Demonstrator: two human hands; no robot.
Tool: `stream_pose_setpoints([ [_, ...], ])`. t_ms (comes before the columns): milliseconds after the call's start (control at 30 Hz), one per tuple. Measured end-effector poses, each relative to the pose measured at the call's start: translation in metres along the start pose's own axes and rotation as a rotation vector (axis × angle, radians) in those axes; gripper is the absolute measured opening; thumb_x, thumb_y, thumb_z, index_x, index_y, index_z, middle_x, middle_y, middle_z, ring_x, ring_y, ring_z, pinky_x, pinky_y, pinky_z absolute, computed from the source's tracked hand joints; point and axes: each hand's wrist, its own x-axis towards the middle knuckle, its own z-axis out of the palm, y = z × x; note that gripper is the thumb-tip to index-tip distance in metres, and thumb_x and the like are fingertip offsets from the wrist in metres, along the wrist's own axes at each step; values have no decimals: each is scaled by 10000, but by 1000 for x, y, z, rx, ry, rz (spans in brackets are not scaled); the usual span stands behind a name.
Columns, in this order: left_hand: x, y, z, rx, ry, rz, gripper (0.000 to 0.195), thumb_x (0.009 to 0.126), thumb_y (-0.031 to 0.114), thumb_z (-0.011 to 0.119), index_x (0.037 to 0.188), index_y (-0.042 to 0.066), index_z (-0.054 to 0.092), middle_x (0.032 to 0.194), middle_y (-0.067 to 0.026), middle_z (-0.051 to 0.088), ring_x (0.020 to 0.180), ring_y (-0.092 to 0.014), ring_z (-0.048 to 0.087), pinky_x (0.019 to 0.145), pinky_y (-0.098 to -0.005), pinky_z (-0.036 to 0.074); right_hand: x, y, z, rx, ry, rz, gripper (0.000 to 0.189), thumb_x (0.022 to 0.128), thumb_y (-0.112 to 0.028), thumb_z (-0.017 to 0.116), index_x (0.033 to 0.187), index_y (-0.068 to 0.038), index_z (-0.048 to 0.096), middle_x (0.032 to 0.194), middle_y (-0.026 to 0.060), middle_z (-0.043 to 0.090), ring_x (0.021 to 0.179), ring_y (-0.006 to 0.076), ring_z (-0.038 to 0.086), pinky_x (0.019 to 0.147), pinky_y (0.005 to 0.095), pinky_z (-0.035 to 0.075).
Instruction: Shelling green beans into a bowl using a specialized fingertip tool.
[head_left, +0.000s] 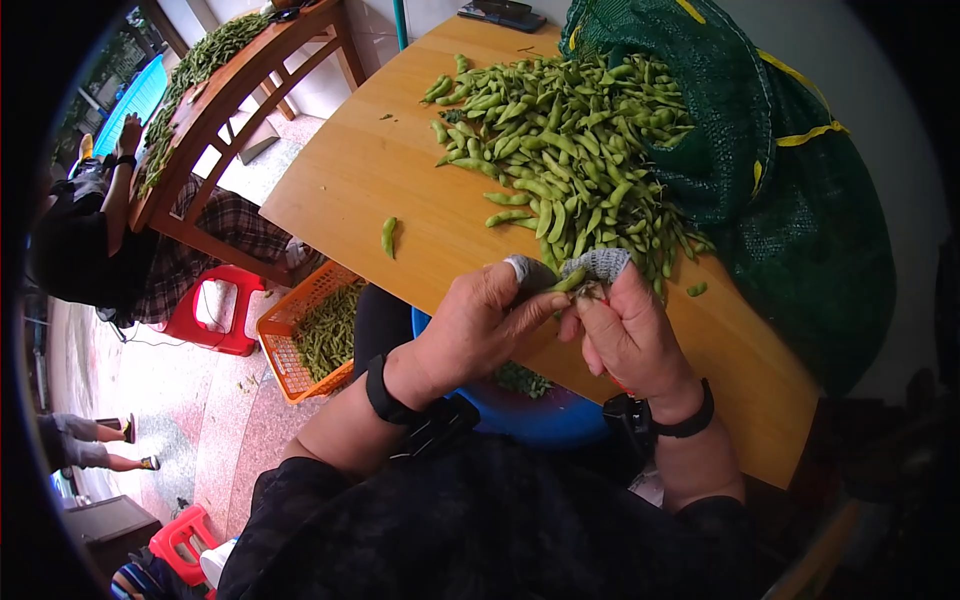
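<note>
Near the table's front edge, my left hand (480, 319) pinches a green soybean pod (570, 280) between thumb and index finger. My right hand (626, 326) meets it at the pod's end; a small red-handled tool is partly visible in its grip, its kind hidden by the fingers. Grey knitted coverings wrap the index fingers of both hands. Beyond them lies a large heap of soybean pods (570, 150), spilling from a green mesh sack (720, 112). Below the hands, a blue basin (540, 420) holds small green pieces.
The wooden table (337, 172) carries a single loose pod (388, 238) and a dark phone-like object (502, 15). An orange plastic basket (281, 356) of pods stands left on the floor, near a red stool (251, 322). Another person (82, 247) sits at a second table (247, 56) with pods.
</note>
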Motion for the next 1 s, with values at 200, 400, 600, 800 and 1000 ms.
stream_pose_setpoints([
  [200, -2, 5, -7, 14, -26, 296, 139, 931, 160, 658, 964, 31, 618, 727, -55, 602, 662, -118, 583, 598, -282, 479, 1, -3, -2, 148, -106, 90, 183, 1005, -88, 420, 1174, -69, 488, 727, 21, 570, 465, 18, 429, 418, 165, 371],
  [400, -4, 18, -13, -833, -321, -432, 181, 968, 214, 619, 902, 45, 618, 750, 48, 609, 663, -52, 557, 602, -226, 457, 1, -19, -7, 495, -175, 270, 136, 1003, -140, 431, 1077, -76, 527, 685, 22, 563, 416, 51, 439, 385, 176, 372],
  [600, -2, 14, -8, 300, 16, 345, 261, 822, 196, 741, 861, 25, 548, 748, -146, 547, 650, -342, 569, 558, -392, 460, -3, -16, -4, 314, -88, 292, 132, 1000, -151, 419, 1025, -76, 524, 676, 27, 560, 418, 72, 473, 379, 204, 397],
  [800, -6, 14, 5, 45, -20, -4, 199, 955, 164, 597, 828, 29, 524, 666, -140, 505, 617, -332, 526, 546, -392, 431, -5, -15, 0, 304, -38, 269, 129, 996, -135, 409, 1026, -75, 520, 677, 28, 557, 425, 80, 482, 383, 207, 401],
  [1000, -6, 5, 13, -342, -84, -171, 268, 1054, 272, 412, 954, 48, 522, 707, 42, 491, 602, -50, 445, 559, -216, 397, -1, -18, -11, 202, -26, 234, 110, 970, -138, 474, 1015, -50, 523, 667, 24, 552, 426, 70, 477, 379, 204, 387],
])
